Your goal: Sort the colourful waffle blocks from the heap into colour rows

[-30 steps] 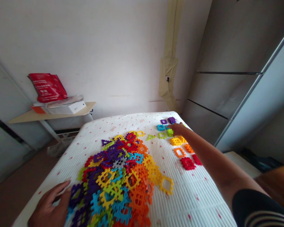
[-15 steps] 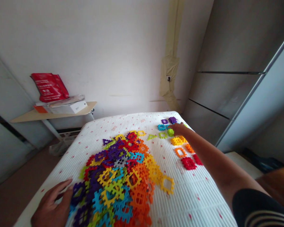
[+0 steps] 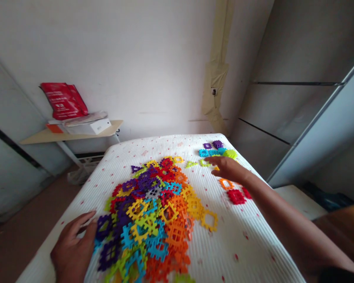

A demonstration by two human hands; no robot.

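A large heap of colourful plastic interlocking pieces [image 3: 165, 214] spreads over the middle of the white quilted cover. Beside its lower left edge rests my left hand [image 3: 73, 245], thumb and fingers apart, close to a purple piece [image 3: 104, 227]. My right hand [image 3: 225, 167] hovers at the far right with fingers stretched out and nothing visible in them. Beneath it lie colour-grouped pieces, partly hidden by the hand and forearm. Around it I see a purple stack [image 3: 217, 144], blue pieces [image 3: 203, 153], a lime green stack [image 3: 230, 153], an orange frame [image 3: 225, 184] and red pieces [image 3: 236, 196].
A single yellow frame piece [image 3: 209, 220] lies at the heap's right edge. On the left, a small wooden table [image 3: 41, 135] holds a white box [image 3: 98, 126] and a red bag [image 3: 63, 100]. Grey cabinet doors [image 3: 283, 106] stand at the right.
My right hand has pulled back toward me from the blue and green groups, uncovering the green stack. It now covers the yellow pieces. My left hand stays beside the heap; the view has shifted slightly.
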